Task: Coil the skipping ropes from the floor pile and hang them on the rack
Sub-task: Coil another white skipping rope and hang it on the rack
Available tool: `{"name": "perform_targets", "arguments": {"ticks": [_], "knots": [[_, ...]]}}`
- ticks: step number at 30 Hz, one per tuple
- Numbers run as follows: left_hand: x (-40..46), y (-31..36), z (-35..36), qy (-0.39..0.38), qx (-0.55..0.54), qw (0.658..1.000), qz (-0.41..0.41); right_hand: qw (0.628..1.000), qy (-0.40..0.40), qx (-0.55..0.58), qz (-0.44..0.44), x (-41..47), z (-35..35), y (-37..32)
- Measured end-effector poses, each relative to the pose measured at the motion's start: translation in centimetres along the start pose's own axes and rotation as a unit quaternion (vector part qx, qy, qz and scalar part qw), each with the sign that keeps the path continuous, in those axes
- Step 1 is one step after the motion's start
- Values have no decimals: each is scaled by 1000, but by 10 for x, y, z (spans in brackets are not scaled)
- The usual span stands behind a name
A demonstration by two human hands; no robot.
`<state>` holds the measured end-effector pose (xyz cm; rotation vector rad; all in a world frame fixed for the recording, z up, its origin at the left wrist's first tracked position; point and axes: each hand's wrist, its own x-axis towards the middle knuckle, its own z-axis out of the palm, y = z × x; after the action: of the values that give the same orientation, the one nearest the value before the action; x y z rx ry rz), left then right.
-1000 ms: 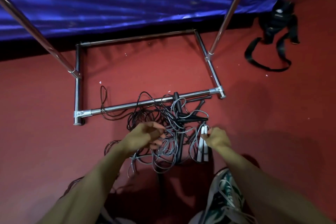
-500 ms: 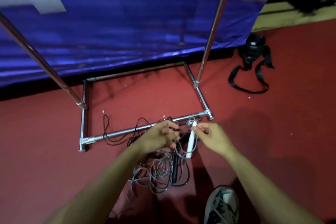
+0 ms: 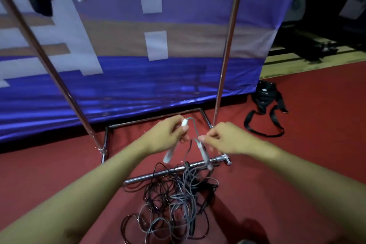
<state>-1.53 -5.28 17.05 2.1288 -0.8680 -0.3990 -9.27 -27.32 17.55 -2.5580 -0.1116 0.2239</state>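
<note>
Left hand grips one white handle of a grey skipping rope, fingers curled round its upper end so the handle slants down and to the left below the palm. Right hand pinches the top of the second white handle, where the cord leaves it; that handle hangs down toward the rack's near base bar. A short arch of grey cord joins the two handles between the hands, and the rest of it drops into the pile of tangled grey and black ropes lying on the red floor, just in front of the bar and partly over it.

Thin plastic cord like this looks light and limp, with some springiness, so it will probably kink into loops of its own and snag on the neighbouring ropes as it is drawn out. The handles are the only stiff parts and the sensible place to hold; keeping both together in one hand would free the other to gather the cord into even loops. Pulling hard risks dragging the whole pile along, so a slow lift with small shakes seems wiser.

Two chrome uprights of the rack rise on either side against a blue banner; a black strap bag lies well apart on the right.
</note>
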Motion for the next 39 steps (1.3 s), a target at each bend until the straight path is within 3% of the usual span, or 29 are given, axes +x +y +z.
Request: {"name": "perform_targets", "arguments": {"ticks": [3, 6, 7, 9, 11, 12, 13, 14, 16, 17, 19, 22, 25, 27, 29, 31, 35, 37, 39], "knots": [[-22, 30, -34, -27, -104, 994, -6, 996, 33, -68, -57, 9, -12, -15], [-44, 54, -57, -18, -226, 974, -10, 983, 7, 116, -139, 21, -11, -46], [-50, 58, -64, 25, -274, 961, -14, 967, -36, 205, -147, 22, -9, -60], [-59, 54, -88, 203, -345, 916, -22, 932, -129, 312, -132, 24, -9, -80], [-75, 41, -121, 368, -359, 858, -13, 944, -176, 269, -75, 23, -16, -84], [-83, 33, -136, 402, -330, 854, -6, 963, -167, 206, -59, 24, -22, -81], [-92, 27, -146, 404, -266, 875, 2, 979, -142, 132, -60, 25, -30, -78], [-100, 29, -149, 368, -186, 911, 15, 989, -109, 69, -78, 24, -38, -80], [-110, 46, -135, 199, -26, 979, 48, 990, -59, 13, -127, 20, -48, -103], [-109, 53, -122, 114, 55, 990, 61, 987, -60, 2, -149, 18, -50, -120], [-101, 59, -96, 39, 163, 982, 82, 979, -84, -28, -182, 15, -55, -155], [-97, 47, -106, 69, 229, 969, 62, 975, -73, -65, -201, 15, -67, -156], [-112, 9, -150, 99, 257, 959, -67, 984, -54, -68, -158, 14, -69, -96], [-125, -14, -162, 43, 305, 939, -152, 984, -63, -61, -156, 10, -59, -59], [-129, -13, -150, -46, 312, 931, -182, 982, -52, -76, -162, 13, -49, -53], [-114, 10, -126, -69, 236, 958, -149, 979, -27, -77, -186, 21, -40, -77], [-82, 46, -85, -44, 166, 985, 17, 968, -6, -51, -244, 35, -24, -124], [-84, 23, -98, -22, 202, 979, 4, 975, -20, -56, -213, 44, -27, -119], [-97, -7, -127, 18, 260, 963, -71, 982, -75, -82, -154, 53, -35, -93]]}}
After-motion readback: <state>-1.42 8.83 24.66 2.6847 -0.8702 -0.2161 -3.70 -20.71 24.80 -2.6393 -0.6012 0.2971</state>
